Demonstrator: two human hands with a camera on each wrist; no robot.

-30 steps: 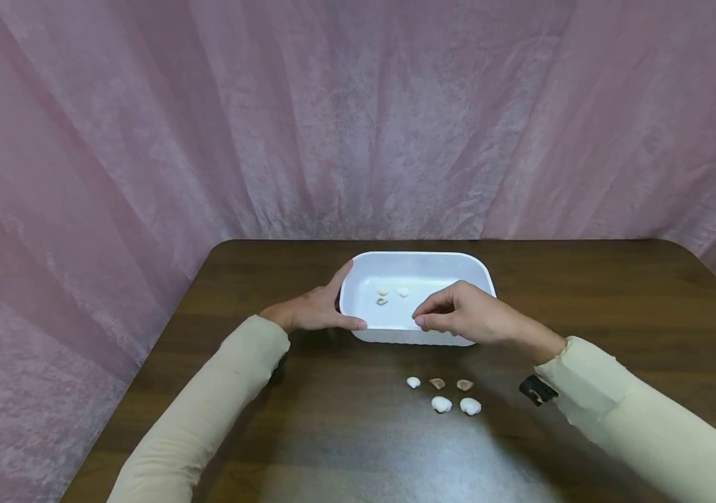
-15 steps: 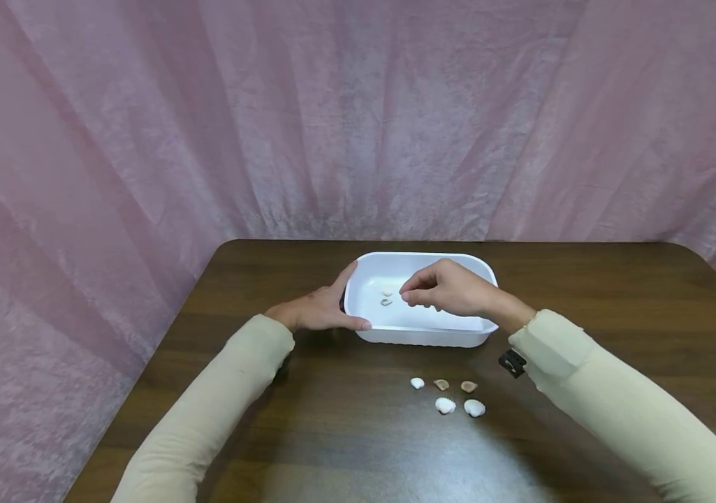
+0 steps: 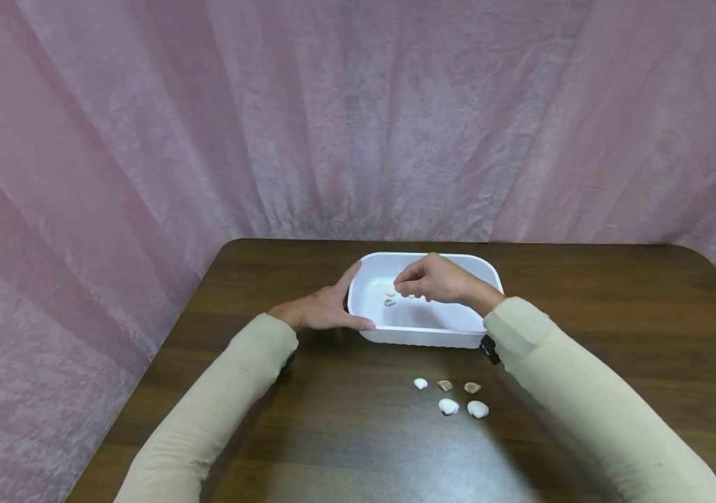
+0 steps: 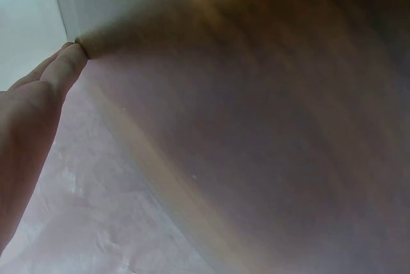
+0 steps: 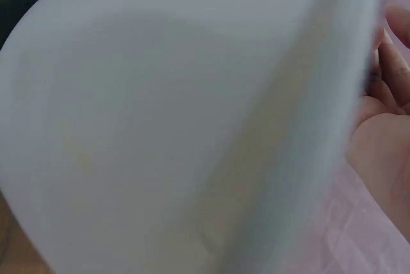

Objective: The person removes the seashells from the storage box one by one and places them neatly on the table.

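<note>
My left hand grips the left end of a white plastic tub, fingers at the back corner and thumb on the front rim. Over the inside of the tub, my right hand has its thumb and fingertips pinched on what appears to be a small seashell, mostly hidden by the fingers. Below those fingertips, a brownish shell and a pale shell lie on the tub's floor. A further pale shell is partly covered by the hand. The left wrist view shows the left hand's fingers against the tub.
On the wooden table before the tub lie several shells: a small white one, brown ones, and larger ribbed white ones. A pink curtain hangs behind the table's far edge.
My right hand has moved from the tub's front rim leftward and away from me, in over the shells. The left hand keeps its grip, and the shells on the table stay put.
</note>
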